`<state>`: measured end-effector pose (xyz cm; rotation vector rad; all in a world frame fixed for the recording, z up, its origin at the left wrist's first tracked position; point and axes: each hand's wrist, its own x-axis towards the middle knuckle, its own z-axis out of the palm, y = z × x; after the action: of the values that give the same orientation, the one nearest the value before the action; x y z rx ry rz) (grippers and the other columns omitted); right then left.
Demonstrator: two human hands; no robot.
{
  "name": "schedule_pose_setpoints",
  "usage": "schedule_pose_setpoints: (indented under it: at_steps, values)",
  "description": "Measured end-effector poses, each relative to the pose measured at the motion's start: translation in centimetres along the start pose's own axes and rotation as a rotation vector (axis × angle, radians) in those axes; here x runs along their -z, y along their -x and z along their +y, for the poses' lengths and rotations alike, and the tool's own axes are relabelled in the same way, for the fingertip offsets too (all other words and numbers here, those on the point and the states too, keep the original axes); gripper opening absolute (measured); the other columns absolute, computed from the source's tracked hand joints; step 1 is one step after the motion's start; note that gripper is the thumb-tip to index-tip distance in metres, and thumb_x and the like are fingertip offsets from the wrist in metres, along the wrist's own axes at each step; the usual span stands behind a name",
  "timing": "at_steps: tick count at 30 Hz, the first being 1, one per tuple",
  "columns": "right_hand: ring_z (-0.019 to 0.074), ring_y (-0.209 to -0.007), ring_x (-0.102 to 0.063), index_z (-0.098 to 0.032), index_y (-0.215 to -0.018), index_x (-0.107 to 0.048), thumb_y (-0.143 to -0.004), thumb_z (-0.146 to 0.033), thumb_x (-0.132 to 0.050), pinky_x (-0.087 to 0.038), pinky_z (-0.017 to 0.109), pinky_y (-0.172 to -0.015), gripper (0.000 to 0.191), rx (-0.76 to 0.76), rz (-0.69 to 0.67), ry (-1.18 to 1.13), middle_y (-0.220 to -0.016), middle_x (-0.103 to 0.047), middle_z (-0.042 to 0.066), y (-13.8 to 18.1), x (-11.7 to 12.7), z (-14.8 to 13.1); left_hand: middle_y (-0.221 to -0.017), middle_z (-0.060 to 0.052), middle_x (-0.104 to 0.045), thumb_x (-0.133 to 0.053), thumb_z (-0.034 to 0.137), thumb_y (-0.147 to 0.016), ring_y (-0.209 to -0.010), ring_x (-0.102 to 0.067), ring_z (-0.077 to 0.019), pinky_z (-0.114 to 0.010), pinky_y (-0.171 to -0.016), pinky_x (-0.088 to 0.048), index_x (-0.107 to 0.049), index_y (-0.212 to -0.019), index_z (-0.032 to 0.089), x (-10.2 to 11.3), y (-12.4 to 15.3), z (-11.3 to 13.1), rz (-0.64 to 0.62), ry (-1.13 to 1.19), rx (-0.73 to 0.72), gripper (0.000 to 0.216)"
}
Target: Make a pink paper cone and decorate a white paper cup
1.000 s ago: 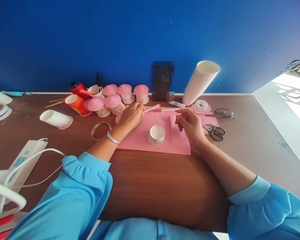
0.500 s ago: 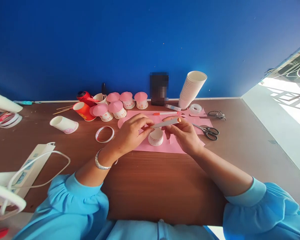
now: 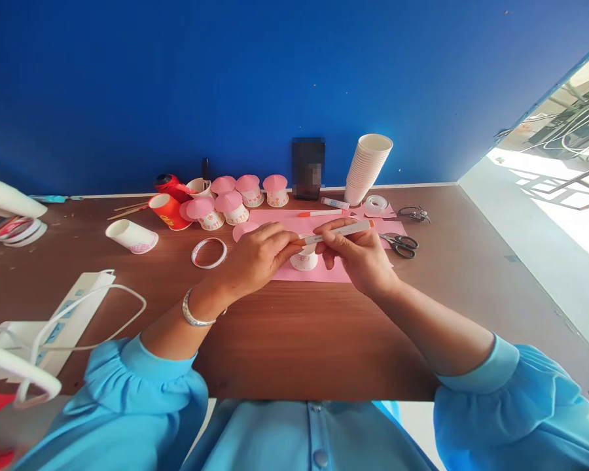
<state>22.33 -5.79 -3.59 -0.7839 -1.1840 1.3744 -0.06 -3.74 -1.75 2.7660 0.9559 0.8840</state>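
Note:
Both my hands hold one white marker (image 3: 341, 231) with an orange end, level above the pink paper sheet (image 3: 319, 271). My left hand (image 3: 258, 256) pinches its left end, perhaps the cap. My right hand (image 3: 358, 255) is wrapped round its middle. Just under the marker, a short white paper cup (image 3: 304, 261) stands on the pink sheet, partly hidden by my fingers.
Scissors (image 3: 400, 243) lie right of my right hand; an orange pen (image 3: 319, 213) and a glue tube (image 3: 334, 203) lie behind. A stack of white cups (image 3: 366, 169), tape roll (image 3: 375, 203), pink-topped cups (image 3: 235, 196), a red cup (image 3: 165, 210), a fallen cup (image 3: 130, 236), a tape ring (image 3: 209, 252) and a power strip (image 3: 63, 324) are around.
My left hand picked the marker up from the back of the pink sheet and brought it toward me. My right hand closed on it, and both now hold it over the cup.

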Motion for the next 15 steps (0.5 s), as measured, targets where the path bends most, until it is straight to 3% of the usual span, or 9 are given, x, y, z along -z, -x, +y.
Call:
schedule_pose_setpoints:
  at_steps: [3, 6, 8, 10, 12, 15]
  values:
    - [0.0117, -0.048, -0.056, -0.024, -0.089, -0.072, -0.089, -0.045, -0.08, -0.041, 0.028, -0.044, 0.022, 0.191, 0.247, -0.042, -0.065, -0.066, -0.002, -0.1, 2.3, -2.1, -0.089, -0.005, -0.071, -0.055, 0.039, -0.106, -0.081, -0.067, -0.0187, -0.032, -0.075, -0.053, -0.073, -0.102, 0.02, 0.3, 1.1, -2.2, 0.04, 0.007, 0.047, 0.026]
    - [0.0109, -0.051, -0.058, -0.025, -0.093, -0.068, -0.093, -0.034, -0.075, -0.042, 0.028, -0.048, 0.012, 0.399, 0.498, 0.066, -0.07, -0.067, -0.002, -0.6, 5.2, -3.2, -0.089, -0.005, -0.072, -0.059, 0.037, -0.102, -0.077, -0.065, -0.0187, -0.032, -0.072, -0.051, -0.074, -0.099, 0.02, -0.8, 2.1, -6.2, 0.035, -0.03, 0.223, 0.022]
    - [0.0147, -0.059, -0.066, -0.026, -0.1, -0.065, -0.097, -0.038, -0.068, -0.05, 0.032, -0.055, 0.012, 0.328, 0.453, 0.243, -0.083, -0.075, 0.002, -0.6, 5.9, -2.3, -0.09, -0.008, -0.073, -0.061, 0.033, -0.1, -0.08, -0.066, -0.0214, -0.035, -0.075, -0.052, -0.076, -0.098, 0.018, -2.5, 2.3, -8.5, -0.018, -0.094, 0.316, 0.022]
    - [0.0222, -0.088, -0.076, -0.026, -0.106, -0.063, -0.092, -0.038, -0.075, -0.059, 0.038, -0.073, 0.022, 0.245, 0.275, 0.409, -0.111, -0.077, 0.008, -0.4, 5.2, -0.3, -0.097, -0.01, -0.075, -0.059, 0.029, -0.098, -0.092, -0.068, -0.0256, -0.04, -0.085, -0.054, -0.077, -0.098, 0.018, -4.5, 1.9, -9.9, -0.091, -0.13, 0.334, 0.021]
    - [0.0298, -0.127, -0.068, -0.028, -0.118, -0.059, -0.085, -0.035, -0.082, -0.056, 0.049, -0.103, 0.041, 0.197, 0.082, 0.582, -0.138, -0.068, 0.011, -0.1, 3.7, 2.1, -0.101, -0.012, -0.074, -0.061, 0.027, -0.096, -0.1, -0.067, -0.0292, -0.043, -0.09, -0.055, -0.078, -0.093, 0.018, -6.1, 1.4, -10.4, -0.123, -0.127, 0.322, 0.02]
    - [0.0377, -0.135, -0.061, -0.03, -0.122, -0.061, -0.07, -0.024, -0.091, -0.049, 0.06, -0.112, 0.061, 0.15, 0.007, 0.675, -0.139, -0.067, 0.009, -0.1, 1.7, 4.7, -0.113, -0.015, -0.073, -0.06, 0.02, -0.093, -0.113, -0.064, -0.0331, -0.049, -0.1, -0.053, -0.078, -0.102, 0.017, -7.2, 0.9, -10.0, -0.128, -0.126, 0.313, 0.02]
